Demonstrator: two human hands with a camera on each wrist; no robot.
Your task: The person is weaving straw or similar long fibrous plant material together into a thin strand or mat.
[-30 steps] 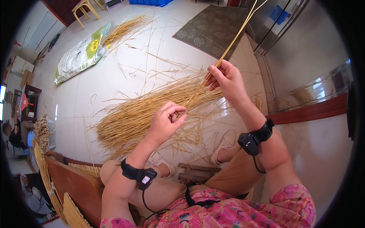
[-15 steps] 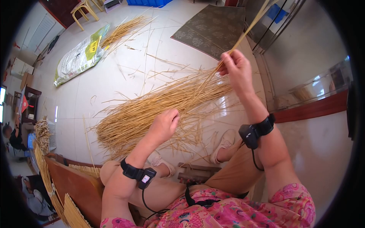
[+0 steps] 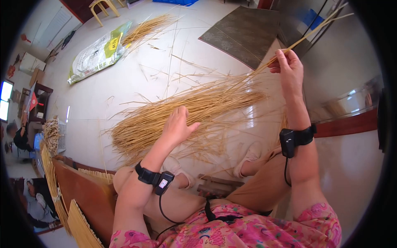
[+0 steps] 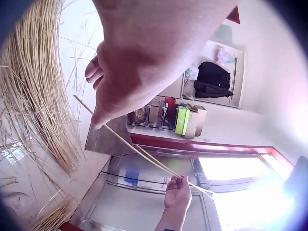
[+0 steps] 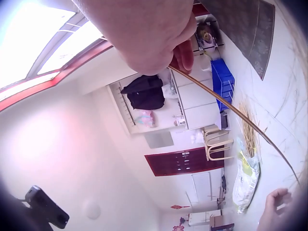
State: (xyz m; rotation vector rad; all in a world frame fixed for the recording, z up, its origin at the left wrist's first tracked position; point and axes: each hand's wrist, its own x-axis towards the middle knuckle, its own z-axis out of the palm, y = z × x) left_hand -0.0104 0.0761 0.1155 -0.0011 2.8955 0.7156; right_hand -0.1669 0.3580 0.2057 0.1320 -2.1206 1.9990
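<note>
My right hand (image 3: 291,72), stretched out at the right, pinches a few long straw stalks (image 3: 318,28) between thumb and fingers. They slant from the upper right down toward the floor; the right wrist view shows a stalk (image 5: 231,108) bowing away from that hand. My left hand (image 3: 178,127) hovers above a large straw pile (image 3: 142,130), thumb spread out and fingers extended, holding nothing. From the left wrist, the stalks (image 4: 134,150) cross behind the left thumb and run to the right hand (image 4: 178,195).
A white and green bag (image 3: 97,56) with straw (image 3: 149,29) at its mouth lies on the floor, upper left. A dark patterned mat (image 3: 244,35) is farther off. A brown wooden board (image 3: 87,186) and a tied straw bundle (image 3: 50,169) stand at the left, a glass door at the right.
My right hand has moved up and right with the stalks. My left hand, curled at the stalks' lower part a second ago, has let go and opened over the pile.
</note>
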